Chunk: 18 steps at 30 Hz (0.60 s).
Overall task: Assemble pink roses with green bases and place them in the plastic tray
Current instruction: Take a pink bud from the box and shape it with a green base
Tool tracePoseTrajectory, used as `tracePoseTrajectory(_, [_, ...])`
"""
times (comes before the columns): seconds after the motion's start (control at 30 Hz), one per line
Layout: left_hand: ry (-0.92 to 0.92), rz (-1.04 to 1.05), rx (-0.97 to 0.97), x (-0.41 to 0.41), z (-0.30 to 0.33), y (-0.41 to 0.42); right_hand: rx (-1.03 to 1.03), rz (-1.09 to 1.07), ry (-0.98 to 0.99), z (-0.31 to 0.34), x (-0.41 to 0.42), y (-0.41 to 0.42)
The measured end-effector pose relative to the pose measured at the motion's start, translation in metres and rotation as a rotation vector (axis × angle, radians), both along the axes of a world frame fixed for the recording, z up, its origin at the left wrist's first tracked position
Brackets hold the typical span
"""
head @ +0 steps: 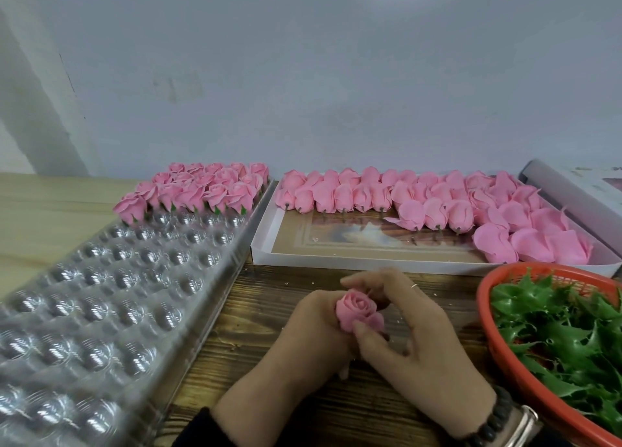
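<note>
Over the dark wooden table (286,315), both hands meet around a single pink rose (359,310). The left hand (309,335) curls closed on its lower part from the left; the right hand (414,332) pinches it, thumb on the near side and fingers (367,280) bent over the far side. At left lies the clear plastic tray (111,298), finished roses (198,190) filling its far rows. Beyond the hands, a white box (336,258) holds loose rose heads (437,204). At right, an orange basket (498,345) holds green bases (565,332).
</note>
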<state>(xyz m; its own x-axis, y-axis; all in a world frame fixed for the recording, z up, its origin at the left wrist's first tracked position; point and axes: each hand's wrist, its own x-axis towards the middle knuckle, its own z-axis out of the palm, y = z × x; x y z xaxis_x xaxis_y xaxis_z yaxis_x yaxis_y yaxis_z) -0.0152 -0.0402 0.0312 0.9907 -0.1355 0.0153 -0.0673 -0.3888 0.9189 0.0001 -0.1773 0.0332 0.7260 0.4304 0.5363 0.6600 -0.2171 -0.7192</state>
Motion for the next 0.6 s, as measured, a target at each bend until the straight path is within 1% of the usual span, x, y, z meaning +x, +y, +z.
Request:
tracePoseTrajectory(0.07, [-0.089,-0.012,-0.06,0.001,0.001,-0.002,0.017,-0.034,0.052,0.001,-0.001,0.0])
tracePoseTrajectory(0.13, [-0.14,-0.03,-0.135,0.002,0.002,-0.003,0.037,-0.06,0.079,0.001,0.0,0.001])
tracePoseTrajectory(0.23, [-0.152,-0.082,-0.297,0.002,0.003,-0.002,0.155,-0.017,0.183,0.003,0.003,-0.001])
tracePoseTrajectory(0.3, [-0.124,-0.105,-0.355,0.001,0.001,-0.002,0.242,0.043,0.27,0.004,0.006,-0.003])
tracePoseTrajectory(0.4, [-0.074,-0.064,-0.341,0.002,-0.004,-0.001,0.318,0.068,0.337,0.004,0.01,-0.005])
tracePoseTrajectory(0.53, [-0.104,-0.16,-0.351,0.002,-0.003,-0.002,0.252,0.008,0.306,-0.002,0.01,-0.005])
tracePoseTrajectory(0.6, [-0.132,-0.146,-0.326,0.002,-0.003,-0.002,0.244,-0.025,0.283,-0.003,0.011,-0.006])
